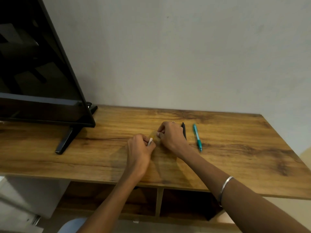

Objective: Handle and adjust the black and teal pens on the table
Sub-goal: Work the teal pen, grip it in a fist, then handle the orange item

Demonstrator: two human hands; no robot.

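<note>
Black pen point(184, 131): lay flat on the wooden table point(235, 148), running roughly front to back, just right of the right hand, which hid part of its barrel. No writing could be read on it.
Teal pen point(197, 137): lay flat on the table just right of the black pen, nearly parallel to it and apart from it, its tip toward the near edge. Neither hand touched it. Any print on the barrel was too small to read.
Right hand point(170, 137): rested on the table beside the black pen, fingers curled, thumb and fingertips pinching the far end of a small yellowish, translucent piece point(154, 134). A ring showed on one finger, and a thin silver bangle point(224, 188) sat on that forearm.
Left hand point(139, 146): fingers curled, pinching the near, whitish end of the same small piece. What the piece was could not be told, as it was blurred.
Table: brown wood grain, set against a plain pale wall point(185, 56), with open compartments below its top.
Television point(38, 68): black screen, switched off, stood at the left of the table on a black angled foot point(64, 140). No brand mark was visible.
</note>
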